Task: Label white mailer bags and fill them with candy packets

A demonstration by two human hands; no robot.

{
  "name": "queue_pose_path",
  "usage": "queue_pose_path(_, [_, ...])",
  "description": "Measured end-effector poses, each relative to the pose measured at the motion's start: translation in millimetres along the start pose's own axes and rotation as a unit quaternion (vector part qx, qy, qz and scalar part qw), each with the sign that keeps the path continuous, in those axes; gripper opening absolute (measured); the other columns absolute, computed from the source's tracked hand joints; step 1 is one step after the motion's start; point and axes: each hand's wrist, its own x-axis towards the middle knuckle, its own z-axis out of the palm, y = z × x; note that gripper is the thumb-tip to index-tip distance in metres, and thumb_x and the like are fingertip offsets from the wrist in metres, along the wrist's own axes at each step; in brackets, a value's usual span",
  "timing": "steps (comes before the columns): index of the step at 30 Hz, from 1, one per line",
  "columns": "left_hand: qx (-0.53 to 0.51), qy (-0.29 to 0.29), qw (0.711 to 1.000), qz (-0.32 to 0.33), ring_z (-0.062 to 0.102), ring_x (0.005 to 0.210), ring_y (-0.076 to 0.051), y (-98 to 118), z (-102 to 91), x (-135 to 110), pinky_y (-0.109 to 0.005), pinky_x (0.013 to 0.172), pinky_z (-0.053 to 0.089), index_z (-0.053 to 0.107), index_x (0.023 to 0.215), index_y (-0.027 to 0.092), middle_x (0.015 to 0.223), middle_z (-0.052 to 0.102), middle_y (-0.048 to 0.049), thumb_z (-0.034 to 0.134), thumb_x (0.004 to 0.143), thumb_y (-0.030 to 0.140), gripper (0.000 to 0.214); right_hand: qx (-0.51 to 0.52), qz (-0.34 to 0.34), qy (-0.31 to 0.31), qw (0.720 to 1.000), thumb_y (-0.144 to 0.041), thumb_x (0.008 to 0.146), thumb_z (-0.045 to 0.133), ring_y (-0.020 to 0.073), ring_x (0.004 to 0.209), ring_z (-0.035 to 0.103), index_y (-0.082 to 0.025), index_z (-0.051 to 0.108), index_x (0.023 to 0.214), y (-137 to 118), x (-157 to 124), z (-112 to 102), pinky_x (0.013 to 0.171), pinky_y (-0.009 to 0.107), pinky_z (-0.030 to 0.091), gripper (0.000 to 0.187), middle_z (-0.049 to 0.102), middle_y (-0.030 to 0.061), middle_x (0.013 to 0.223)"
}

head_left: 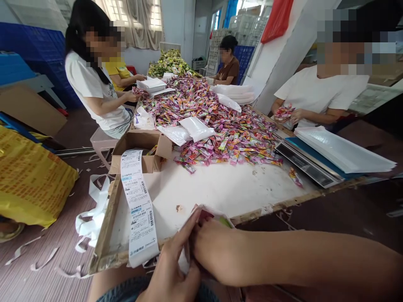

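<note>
At the table's near edge, my left hand [176,262] grips the side of a white plastic mailing bag [183,263], thumb and fingers pressed around it. My right hand [209,247] reaches into the bag's mouth, and its fingers are hidden there. Bits of pink and green wrapper show by the opening, though I cannot tell whether that hand holds them. Left of my hands, a strip of printed labels [140,218] hangs from a small cardboard box [163,147] down over the table edge. Beyond lies a large heap of small pink snack packets [201,105].
White bags [197,128] lie against the heap on the table [201,188]. At right, a flat scale [305,163] carries a stack of white mailers [343,149]. Several people sit around the table, some handling packets. A yellow bag [31,176] stands on the floor at left.
</note>
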Motion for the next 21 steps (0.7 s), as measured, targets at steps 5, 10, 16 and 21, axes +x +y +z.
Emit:
queue_pose_path(5, [-0.202, 0.005, 0.978, -0.047, 0.040, 0.139, -0.031, 26.5, -29.0, 9.2, -0.046, 0.115, 0.032, 0.047, 0.142, 0.031, 0.149, 0.049, -0.0002, 0.056, 0.079, 0.012, 0.067, -0.060, -0.061, 0.016, 0.996, -0.015, 0.083, 0.058, 0.0186, 0.080, 0.065, -0.022, 0.070, 0.090, -24.8, -7.9, -76.8, 0.076, 0.029, 0.050, 0.016, 0.071, 0.0047, 0.090])
queue_pose_path(10, [-0.276, -0.031, 0.960, -0.034, 0.042, 0.136, -0.034, 42.2, -33.0, 21.4, -0.048, 0.109, 0.039, 0.051, 0.139, 0.028, 0.147, 0.052, -0.0032, 0.060, 0.075, 0.014, 0.066, -0.085, -0.109, 0.061, 0.988, -0.015, 0.085, 0.053, 0.0174, 0.069, 0.061, -0.021, 0.070, 0.077, -24.1, -8.2, -83.9, 0.070, 0.028, 0.047, 0.020, 0.068, 0.0038, 0.073])
queue_pose_path(16, [-0.305, 0.014, 0.949, 0.080, 0.055, 0.124, -0.034, 70.0, -48.2, 48.5, -0.046, 0.107, 0.039, 0.059, 0.132, 0.023, 0.135, 0.063, -0.0067, 0.064, 0.078, 0.018, 0.055, -0.142, 0.034, 0.288, 0.946, -0.044, 0.088, 0.052, 0.0169, 0.059, 0.054, -0.023, 0.066, 0.075, -20.5, -16.6, -124.4, 0.057, 0.027, 0.036, 0.028, 0.062, 0.0035, 0.065])
queue_pose_path(21, [-0.264, 0.060, 0.956, 0.110, 0.059, 0.119, -0.031, 65.5, -54.0, 84.9, -0.041, 0.102, 0.042, 0.064, 0.127, 0.017, 0.128, 0.067, -0.0095, 0.065, 0.079, 0.020, 0.047, -0.186, 0.095, 0.226, 0.951, -0.038, 0.089, 0.052, 0.0110, 0.043, 0.040, -0.020, 0.053, 0.055, 7.4, 16.9, -133.5, 0.049, 0.025, 0.020, 0.039, 0.048, -0.0015, 0.046])
